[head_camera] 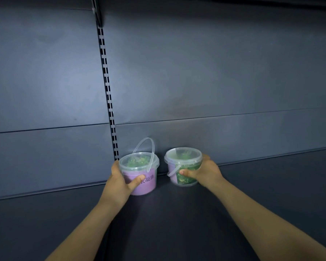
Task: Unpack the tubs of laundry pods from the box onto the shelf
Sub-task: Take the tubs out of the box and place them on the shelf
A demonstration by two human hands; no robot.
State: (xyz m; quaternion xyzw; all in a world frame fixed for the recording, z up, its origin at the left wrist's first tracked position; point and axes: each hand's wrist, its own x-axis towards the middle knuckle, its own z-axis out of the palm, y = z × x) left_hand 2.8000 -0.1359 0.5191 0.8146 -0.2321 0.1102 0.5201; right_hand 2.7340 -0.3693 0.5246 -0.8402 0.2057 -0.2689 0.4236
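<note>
Two clear tubs of green laundry pods stand near the back of the dark shelf. The left tub has a purple label and its thin handle raised upright. My left hand grips its left side, thumb across the label. The right tub has a purple and green label, with its handle hanging down the front. My right hand holds it from the right, thumb on the front. A small gap separates the tubs. The box is out of view.
The shelf's grey back panel rises right behind the tubs. A slotted upright rail runs down to just left of the left tub. Bare shelf surface stretches to both sides and towards me.
</note>
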